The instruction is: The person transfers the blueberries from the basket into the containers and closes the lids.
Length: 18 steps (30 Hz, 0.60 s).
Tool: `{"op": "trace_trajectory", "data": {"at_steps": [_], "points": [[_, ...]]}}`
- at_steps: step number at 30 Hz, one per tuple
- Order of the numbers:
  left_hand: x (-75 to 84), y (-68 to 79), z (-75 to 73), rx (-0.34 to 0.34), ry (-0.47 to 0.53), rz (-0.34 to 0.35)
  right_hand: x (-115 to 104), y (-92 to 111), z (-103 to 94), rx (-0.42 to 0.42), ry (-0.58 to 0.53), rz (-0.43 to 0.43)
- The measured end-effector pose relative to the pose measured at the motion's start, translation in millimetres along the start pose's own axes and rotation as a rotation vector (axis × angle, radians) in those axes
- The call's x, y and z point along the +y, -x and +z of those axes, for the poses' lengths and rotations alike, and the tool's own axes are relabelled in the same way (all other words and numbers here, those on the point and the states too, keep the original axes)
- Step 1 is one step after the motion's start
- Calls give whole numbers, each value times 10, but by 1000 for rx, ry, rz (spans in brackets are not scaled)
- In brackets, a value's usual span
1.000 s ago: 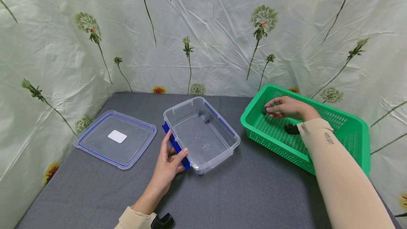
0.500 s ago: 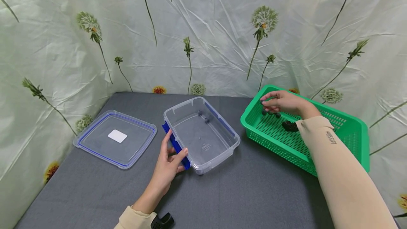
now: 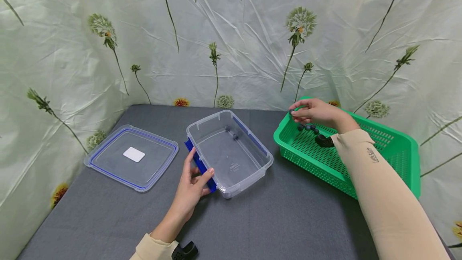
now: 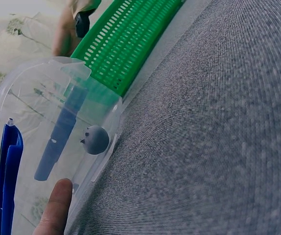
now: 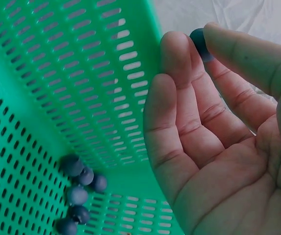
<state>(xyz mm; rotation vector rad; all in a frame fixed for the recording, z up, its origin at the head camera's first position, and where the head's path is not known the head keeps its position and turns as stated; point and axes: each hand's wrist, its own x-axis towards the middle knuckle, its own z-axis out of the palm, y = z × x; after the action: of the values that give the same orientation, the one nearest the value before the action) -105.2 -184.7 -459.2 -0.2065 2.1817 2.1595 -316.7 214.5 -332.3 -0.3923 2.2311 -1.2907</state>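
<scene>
My right hand pinches a blueberry between thumb and fingertips, above the far left corner of the green basket. Several more blueberries lie in the basket below the hand, bunched in a corner in the right wrist view. My left hand holds the clear food container by its left side, with the thumb on the blue latch flap. Inside the container, two blueberries rest near the far end; one blueberry shows through the wall in the left wrist view.
The container's clear lid, with a blue seal and a white label, lies flat to the left. Grey cloth covers the table. A flower-printed curtain hangs behind it.
My right hand has risen and moved left out of the basket's middle, carrying the blueberry to the basket's rim. More blueberries in the basket are now uncovered. The left hand and container stay put.
</scene>
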Motion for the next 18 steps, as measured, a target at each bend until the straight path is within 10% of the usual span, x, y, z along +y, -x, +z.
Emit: {"op": "trace_trajectory", "data": {"at_steps": [18], "points": [[-4, -8, -5, 3, 1, 6, -270, -233, 309, 5, 41, -53]]}}
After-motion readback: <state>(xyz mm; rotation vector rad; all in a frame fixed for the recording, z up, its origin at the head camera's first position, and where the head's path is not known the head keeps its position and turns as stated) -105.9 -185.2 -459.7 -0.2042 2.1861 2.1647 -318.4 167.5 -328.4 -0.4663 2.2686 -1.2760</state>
